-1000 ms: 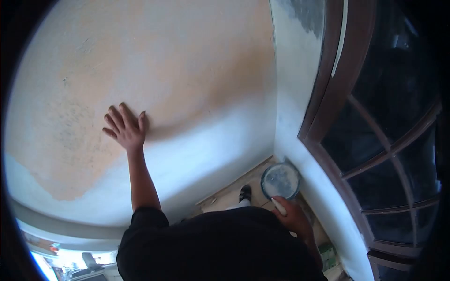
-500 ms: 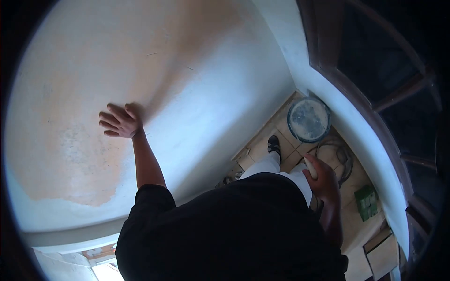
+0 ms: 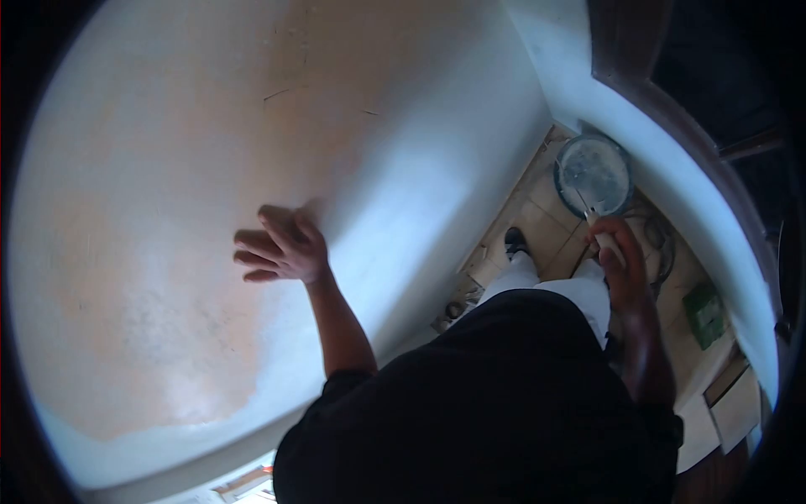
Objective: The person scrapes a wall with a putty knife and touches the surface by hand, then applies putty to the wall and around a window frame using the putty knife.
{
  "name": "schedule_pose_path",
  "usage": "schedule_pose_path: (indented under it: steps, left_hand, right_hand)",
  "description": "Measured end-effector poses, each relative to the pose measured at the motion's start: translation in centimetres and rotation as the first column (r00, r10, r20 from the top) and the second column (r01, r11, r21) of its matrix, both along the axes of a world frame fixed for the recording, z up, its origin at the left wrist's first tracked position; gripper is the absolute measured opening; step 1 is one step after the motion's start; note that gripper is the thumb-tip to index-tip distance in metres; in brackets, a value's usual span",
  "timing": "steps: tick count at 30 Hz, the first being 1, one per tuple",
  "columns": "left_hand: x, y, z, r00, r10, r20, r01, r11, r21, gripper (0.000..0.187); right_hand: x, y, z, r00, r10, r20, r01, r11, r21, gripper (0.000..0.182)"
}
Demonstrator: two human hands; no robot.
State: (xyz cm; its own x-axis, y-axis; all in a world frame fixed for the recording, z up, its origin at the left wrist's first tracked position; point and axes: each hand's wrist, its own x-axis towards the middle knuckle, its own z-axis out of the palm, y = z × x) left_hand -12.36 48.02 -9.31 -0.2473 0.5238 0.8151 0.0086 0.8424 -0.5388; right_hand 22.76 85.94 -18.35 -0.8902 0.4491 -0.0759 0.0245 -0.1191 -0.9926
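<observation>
My left hand (image 3: pixel 290 248) is spread against the patchy wall (image 3: pixel 168 252), its fingers apart and nothing in it. Bare peach-coloured areas and white coating show around it. At the right, my right hand (image 3: pixel 617 260) is wrapped round the pale handle of a tool (image 3: pixel 604 242). A thin metal part of the tool sticks out past the fingers, over the near edge of the round tub; its exact shape is hard to make out.
A round dark-rimmed tub (image 3: pixel 593 176) stands on the tiled floor (image 3: pixel 541 223) in the corner. Near the right wall are a hose (image 3: pixel 666 256), a green crate (image 3: pixel 703 315) and some panels (image 3: pixel 735 407). Small items (image 3: pixel 454 310) lie by the wall's foot.
The view has shifted, so most things appear elsewhere in it. My right hand has turned, and the tool's thin metal part now shows. My left hand is still spread at the wall.
</observation>
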Motion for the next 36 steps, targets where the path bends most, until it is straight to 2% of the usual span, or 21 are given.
schedule_pose_path:
  steps: [1,4,5,7,8,9,11,13,16,18,21,25,29,32,36]
  left_hand:
    - [0.0,-0.1,-0.3,1.0,-0.007,0.005,0.007,1.0,-0.015,0.072]
    - [0.7,-0.2,0.0,0.995,-0.041,0.088,0.042,0.999,-0.011,0.072]
    - [1.1,0.4,0.4,0.991,-0.054,0.123,0.054,0.999,0.002,0.069]
    - [2.0,1.1,1.1,0.977,-0.112,0.184,0.132,0.986,-0.1,0.062]
    - [2.2,1.6,1.1,0.966,-0.124,0.227,0.159,0.977,-0.14,0.054]
    - [2.4,1.7,1.1,0.963,-0.14,0.232,0.177,0.974,-0.145,0.054]
    - [2.5,3.3,1.2,0.926,-0.125,0.355,0.219,0.946,-0.238,0.049]
    - [2.3,5.0,1.3,0.897,-0.213,0.387,0.315,0.922,-0.224,0.044]
    - [2.2,6.4,1.1,0.841,-0.307,0.446,0.427,0.882,-0.197,0.037]
    - [1.9,7.0,0.7,0.745,-0.387,0.543,0.544,0.824,-0.159,0.032]
    - [1.3,7.0,0.5,0.69,-0.422,0.588,0.619,0.766,-0.176,0.029]
    - [0.9,7.2,0.3,0.681,-0.477,0.556,0.65,0.743,-0.159,0.027]
    - [0.5,7.5,0.4,0.656,-0.506,0.56,0.686,0.71,-0.162,0.022]
    - [-0.4,7.2,-0.4,0.572,-0.64,0.513,0.782,0.613,-0.108,0.018]
    - [-0.5,6.7,-0.4,0.543,-0.633,0.552,0.806,0.577,-0.13,0.022]
  right_hand:
    - [-1.5,-1.1,0.6,1.0,-0.019,0.006,0.02,1.0,-0.014,0.026]
    - [-6.7,-4.3,1.7,0.995,0.083,-0.057,-0.077,0.992,0.104,0.031]
    - [-8.3,-6.0,1.8,0.997,0.062,-0.048,-0.058,0.995,0.084,0.031]
    - [-11.1,-9.5,2.7,0.995,0.004,-0.101,-0.006,1.0,-0.022,0.036]
    - [-12.2,-10.6,3.6,0.996,0.046,-0.083,-0.055,0.991,-0.118,0.042]
    - [-13.3,-12.3,3.4,0.996,0.027,-0.079,-0.037,0.992,-0.124,0.042]
    - [-15.5,-14.5,2.4,0.963,-0.099,-0.25,0.077,0.993,-0.094,0.045]
    - [-16.4,-15.8,2.1,0.972,-0.131,-0.196,0.098,0.981,-0.166,0.05]
    - [-17.1,-17.2,1.8,0.949,-0.217,-0.228,0.171,0.964,-0.205,0.054]
    - [-17.2,-16.8,2.0,0.965,-0.138,-0.221,0.13,0.99,-0.053,0.058]
    - [-17.5,-15.9,1.7,0.963,-0.124,-0.237,0.137,0.99,0.04,0.06]
    - [-17.6,-15.1,0.8,0.971,-0.059,-0.23,0.072,0.996,0.048,0.066]
    - [-17.9,-14.8,-0.6,0.963,-0.058,-0.264,0.093,0.988,0.122,0.068]
    - [-18.5,-15.0,-2.6,0.941,-0.102,-0.322,0.173,0.964,0.201,0.07]
    - [-19.4,-15.3,-3.7,0.929,-0.07,-0.363,0.173,0.95,0.259,0.072]
